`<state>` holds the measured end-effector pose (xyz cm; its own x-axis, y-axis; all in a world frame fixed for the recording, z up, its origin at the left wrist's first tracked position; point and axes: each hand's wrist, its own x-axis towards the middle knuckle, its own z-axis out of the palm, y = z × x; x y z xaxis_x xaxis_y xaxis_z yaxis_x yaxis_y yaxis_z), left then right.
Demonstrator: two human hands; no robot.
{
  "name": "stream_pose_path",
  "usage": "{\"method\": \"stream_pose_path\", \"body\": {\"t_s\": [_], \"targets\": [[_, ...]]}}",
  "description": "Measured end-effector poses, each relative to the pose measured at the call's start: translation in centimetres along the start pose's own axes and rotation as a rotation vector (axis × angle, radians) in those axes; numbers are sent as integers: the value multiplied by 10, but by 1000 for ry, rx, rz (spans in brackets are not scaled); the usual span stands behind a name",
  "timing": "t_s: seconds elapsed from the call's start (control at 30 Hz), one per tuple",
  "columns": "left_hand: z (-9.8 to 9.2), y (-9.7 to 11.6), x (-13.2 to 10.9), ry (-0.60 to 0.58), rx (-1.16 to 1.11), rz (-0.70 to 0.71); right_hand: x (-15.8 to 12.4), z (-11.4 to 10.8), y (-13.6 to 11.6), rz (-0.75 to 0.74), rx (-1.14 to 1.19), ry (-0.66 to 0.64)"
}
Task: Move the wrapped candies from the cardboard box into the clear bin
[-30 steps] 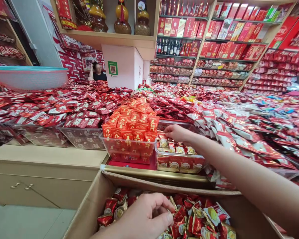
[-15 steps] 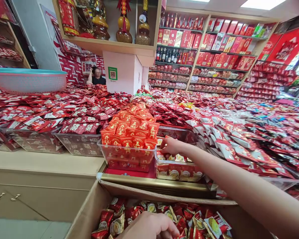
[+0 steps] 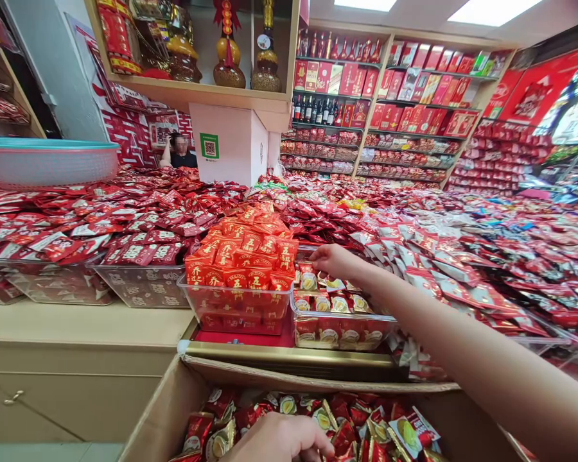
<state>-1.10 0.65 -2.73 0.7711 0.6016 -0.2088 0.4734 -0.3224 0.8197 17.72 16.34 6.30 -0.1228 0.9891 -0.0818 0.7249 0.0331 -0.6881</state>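
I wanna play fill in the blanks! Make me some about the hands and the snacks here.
1. The left hand is over wrapped snacks in a box made of ____ (cardboard or glass).
2. The right hand is at a clear bin standing to the ____ (left or right) of the orange packets.
3. The sign with the square code has a ____ (green or purple) border.

Missing words: cardboard; right; green.

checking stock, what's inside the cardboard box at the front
Wrapped packets, mostly red and gold, lie loosely heaped inside the cardboard box. The left hand covers some; anything beneath the top ones, and the box's floor, cannot be seen.
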Motion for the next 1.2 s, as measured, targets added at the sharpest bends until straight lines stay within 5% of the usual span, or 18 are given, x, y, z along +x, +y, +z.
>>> {"method": "stream_pose_path", "body": {"t_s": [0.3, 0.53, 0.8, 1.2], "targets": [[-1, -2, 0, -49, 27, 100, -27, 0, -1, -114, 75, -240], [-3, 9, -5, -12, 89, 103, -25, -1, 1, -153, 148, -141], [-9, 19, -10, -10, 115, 75, -24, 7, 18, -130, 104, -277], [-1, 23, -14, 54, 113, 2, -37, 9, 11, -52, 218, -404]]}}
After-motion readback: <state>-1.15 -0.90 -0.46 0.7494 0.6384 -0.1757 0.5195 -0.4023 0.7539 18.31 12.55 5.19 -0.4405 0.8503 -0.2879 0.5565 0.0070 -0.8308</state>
